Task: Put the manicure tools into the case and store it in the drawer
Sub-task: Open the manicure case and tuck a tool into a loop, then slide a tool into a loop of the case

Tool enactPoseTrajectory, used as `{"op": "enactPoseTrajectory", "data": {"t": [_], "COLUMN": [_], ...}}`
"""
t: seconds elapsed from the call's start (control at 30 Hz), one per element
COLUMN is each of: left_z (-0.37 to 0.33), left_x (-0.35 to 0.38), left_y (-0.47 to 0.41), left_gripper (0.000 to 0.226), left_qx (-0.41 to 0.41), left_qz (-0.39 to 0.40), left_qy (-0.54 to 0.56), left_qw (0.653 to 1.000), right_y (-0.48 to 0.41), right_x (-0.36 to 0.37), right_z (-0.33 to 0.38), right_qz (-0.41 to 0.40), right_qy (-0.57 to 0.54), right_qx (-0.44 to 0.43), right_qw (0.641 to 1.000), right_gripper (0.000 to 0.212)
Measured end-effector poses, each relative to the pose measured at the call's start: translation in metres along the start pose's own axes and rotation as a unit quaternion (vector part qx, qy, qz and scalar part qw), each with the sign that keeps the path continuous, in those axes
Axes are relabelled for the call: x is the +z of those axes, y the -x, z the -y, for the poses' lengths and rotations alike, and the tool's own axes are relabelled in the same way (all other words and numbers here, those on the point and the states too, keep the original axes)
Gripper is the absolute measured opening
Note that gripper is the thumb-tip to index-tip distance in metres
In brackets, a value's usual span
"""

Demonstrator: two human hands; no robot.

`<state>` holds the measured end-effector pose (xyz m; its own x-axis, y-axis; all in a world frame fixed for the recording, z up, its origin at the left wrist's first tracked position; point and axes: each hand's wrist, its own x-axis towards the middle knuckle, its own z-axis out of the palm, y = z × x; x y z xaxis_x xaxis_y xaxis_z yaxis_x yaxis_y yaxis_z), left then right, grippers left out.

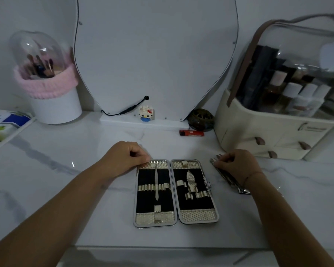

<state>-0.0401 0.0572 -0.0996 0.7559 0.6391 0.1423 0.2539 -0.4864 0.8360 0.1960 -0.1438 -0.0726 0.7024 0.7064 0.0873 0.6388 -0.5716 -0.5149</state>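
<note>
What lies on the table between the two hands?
The open case lies flat between the left hand and the right hand, which holds loose tools. The head view shows it.

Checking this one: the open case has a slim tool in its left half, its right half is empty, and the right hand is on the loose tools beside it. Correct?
One error: the right half of the case holds nippers, as the head view shows. The slim tool in the left half and the right hand on the loose tools stand as stated.
</note>
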Motion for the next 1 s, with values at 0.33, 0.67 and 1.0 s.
{"op": "enactPoseTrajectory", "data": {"t": [0.33, 0.67, 1.0], "left_z": [-0.001, -0.002, -0.004], "left_x": [0.0, -0.003, -0.013], "left_y": [0.001, 0.003, 0.005], "left_gripper": [0.01, 0.008, 0.01], "left_qx": [-0.003, -0.006, -0.018], "left_qz": [0.0, 0.01, 0.016], "left_qy": [0.011, 0.033, 0.008], "left_qw": [1.0, 0.999, 1.0], "right_y": [-0.002, -0.002, 0.01], "right_x": [-0.002, -0.004, 0.037], "right_z": [0.002, 0.009, 0.111], "right_qz": [0.012, -0.012, 0.193], "right_qy": [-0.002, -0.183, -0.398], "right_qx": [-0.007, -0.012, -0.039], "right_qw": [1.0, 0.983, 0.896], "right_gripper": [0.015, 0.011, 0.013]}}
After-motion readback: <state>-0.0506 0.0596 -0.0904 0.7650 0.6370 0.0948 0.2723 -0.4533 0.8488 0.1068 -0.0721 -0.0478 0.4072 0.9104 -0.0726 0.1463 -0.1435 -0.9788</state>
